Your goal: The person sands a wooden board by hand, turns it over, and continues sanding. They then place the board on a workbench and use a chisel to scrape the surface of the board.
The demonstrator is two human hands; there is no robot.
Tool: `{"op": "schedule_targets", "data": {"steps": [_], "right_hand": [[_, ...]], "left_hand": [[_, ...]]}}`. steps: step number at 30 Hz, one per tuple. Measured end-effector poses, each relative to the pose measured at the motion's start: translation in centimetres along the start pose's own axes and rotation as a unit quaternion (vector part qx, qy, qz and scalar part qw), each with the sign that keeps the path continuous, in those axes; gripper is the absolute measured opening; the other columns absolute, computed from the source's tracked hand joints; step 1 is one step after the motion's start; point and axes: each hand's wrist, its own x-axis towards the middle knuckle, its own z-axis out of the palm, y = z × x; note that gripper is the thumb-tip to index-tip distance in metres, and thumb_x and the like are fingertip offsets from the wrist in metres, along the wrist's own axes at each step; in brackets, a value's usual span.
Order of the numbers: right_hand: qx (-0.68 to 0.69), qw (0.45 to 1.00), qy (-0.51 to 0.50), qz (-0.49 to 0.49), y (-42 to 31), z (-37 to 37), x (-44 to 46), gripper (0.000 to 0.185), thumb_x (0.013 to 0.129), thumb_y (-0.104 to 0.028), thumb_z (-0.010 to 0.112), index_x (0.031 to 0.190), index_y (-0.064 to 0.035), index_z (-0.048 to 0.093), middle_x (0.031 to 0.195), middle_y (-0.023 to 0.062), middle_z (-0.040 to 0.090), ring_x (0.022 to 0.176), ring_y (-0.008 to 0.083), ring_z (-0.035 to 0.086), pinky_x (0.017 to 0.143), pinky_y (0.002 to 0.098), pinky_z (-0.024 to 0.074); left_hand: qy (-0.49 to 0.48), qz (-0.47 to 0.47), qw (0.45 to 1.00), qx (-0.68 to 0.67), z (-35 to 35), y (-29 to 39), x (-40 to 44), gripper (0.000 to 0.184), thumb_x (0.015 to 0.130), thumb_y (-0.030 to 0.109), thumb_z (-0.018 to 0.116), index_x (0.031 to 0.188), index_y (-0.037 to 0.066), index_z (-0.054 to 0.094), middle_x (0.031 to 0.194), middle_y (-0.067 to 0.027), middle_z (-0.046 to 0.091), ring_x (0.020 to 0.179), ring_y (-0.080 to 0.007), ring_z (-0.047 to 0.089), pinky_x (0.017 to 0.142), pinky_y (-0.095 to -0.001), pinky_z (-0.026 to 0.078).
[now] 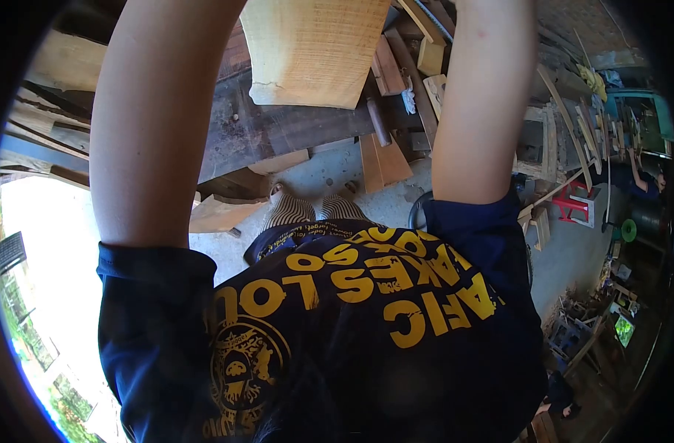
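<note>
My two bare forearms reach up past the top edge of the head view, so both hands are out of frame and what they hold or touch is hidden. Between the forearms is a broad, pale wooden board (311, 55) with a curved lower edge and a small crack near its lower left corner. It lies over or above a dark work surface (278, 133); I cannot tell if they touch. A dark cylindrical bar (378, 122) lies just right of the board.
Wood offcuts (388, 66) are piled on the right, by a crumpled whitish-blue cloth (409, 100). Wooden pieces (385, 162) lie on the concrete floor (329, 166) near my feet. Farther right are a red stool (571, 201), leaning wooden strips (569, 122) and another person (641, 181).
</note>
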Motion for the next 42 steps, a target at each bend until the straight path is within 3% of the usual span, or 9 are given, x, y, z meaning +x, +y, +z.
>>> {"op": "schedule_targets", "data": {"steps": [7,8,10,18,28,32,37,38,42], "right_hand": [[0.064,0.994,0.083,0.013,11.4,4.2,-10.5,0.043,0.099,-0.03,0.043,0.119,0.0061,0.053,0.078,0.0092,0.062,0.072,0.0158,0.056,0.066,0.032,0.0434],[0.035,0.946,0.01,0.321,9.0,3.4,-13.3,0.039,0.095,-0.034,0.049,0.1,0.0026,0.06,0.092,0.006,0.063,0.085,0.0143,0.055,0.078,0.0296,0.0426],[0.043,0.98,0.067,0.182,13.8,5.2,-19.8,0.039,0.096,-0.032,0.048,0.113,0.0011,0.059,0.096,0.0106,0.067,0.089,0.0168,0.061,0.08,0.0292,0.0454],[0.004,0.917,-0.046,0.396,19.9,6.5,-32.3,0.03,0.091,-0.021,0.055,0.112,-0.0009,0.061,0.094,0.0227,0.066,0.091,0.0347,0.065,0.076,0.0357,0.0486],[0.069,0.987,0.03,0.141,8.0,3.6,-14.0,0.03,0.093,-0.019,0.052,0.116,-0.0002,0.058,0.096,0.0183,0.067,0.081,0.0302,0.067,0.069,0.0337,0.0499],[0.168,0.982,0.02,0.081,0.8,0.6,-4.3,0.039,0.097,-0.03,0.048,0.11,0.0054,0.059,0.054,0.0028,0.051,0.046,0.0062,0.043,0.041,0.0268,0.0297],[0.203,0.961,0.186,0.014,1.9,3.4,-6.2,0.036,0.095,-0.031,0.053,0.102,0.0027,0.062,0.06,0.0078,0.059,0.054,0.0155,0.056,0.051,0.0276,0.0427],[-0.007,1.0,0.025,0.003,4.1,2.8,-9.5,0.029,0.093,-0.018,0.053,0.114,0.0,0.059,0.095,0.0184,0.067,0.08,0.0297,0.067,0.068,0.0337,0.05],[0.068,0.982,0.046,0.171,6.4,4.8,-19.2,0.027,0.092,-0.013,0.052,0.115,-0.002,0.06,0.095,0.0198,0.066,0.085,0.0309,0.067,0.072,0.0336,0.0506]], "left_hand": [[0.007,-0.002,1.0,-0.012,-0.6,-0.7,-0.5,0.028,0.087,0.025,0.034,0.065,0.009,0.044,0.058,-0.0039,0.042,0.049,-0.0158,0.041,0.048,-0.0351,0.043],[0.007,0.0,1.0,-0.011,-0.7,-0.8,-0.5,0.028,0.087,0.025,0.034,0.065,0.009,0.044,0.058,-0.0038,0.042,0.049,-0.0157,0.041,0.048,-0.035,0.043],[0.0,0.006,1.0,-0.014,-0.7,-0.9,-0.6,0.028,0.087,0.025,0.033,0.065,0.009,0.043,0.057,-0.0037,0.042,0.049,-0.0155,0.041,0.047,-0.0349,0.043],[0.005,0.034,0.998,-0.056,0.9,-0.1,0.0,0.028,0.087,0.024,0.033,0.065,0.009,0.042,0.057,-0.0031,0.041,0.048,-0.0146,0.04,0.047,-0.0344,0.042],[0.002,0.059,0.995,-0.08,1.6,-0.4,0.5,0.028,0.087,0.024,0.032,0.065,0.009,0.041,0.056,-0.0023,0.039,0.047,-0.0136,0.038,0.045,-0.0339,0.042],[-0.002,0.067,0.994,-0.085,1.1,-0.4,0.6,0.028,0.087,0.024,0.032,0.065,0.009,0.04,0.056,-0.002,0.039,0.046,-0.0131,0.038,0.045,-0.0337,0.041],[-0.003,0.072,0.994,-0.082,0.0,-0.9,0.4,0.028,0.087,0.024,0.032,0.065,0.009,0.04,0.056,-0.0016,0.038,0.046,-0.0126,0.037,0.044,-0.0334,0.041],[-0.003,0.074,0.994,-0.081,-0.3,-1.0,0.4,0.028,0.087,0.024,0.032,0.065,0.009,0.04,0.056,-0.0015,0.038,0.046,-0.0125,0.037,0.044,-0.0333,0.041],[-0.003,0.087,0.993,-0.08,-1.4,-0.6,1.3,0.028,0.087,0.024,0.032,0.065,0.009,0.039,0.055,-0.0012,0.037,0.045,-0.0121,0.036,0.044,-0.0331,0.041]]}}
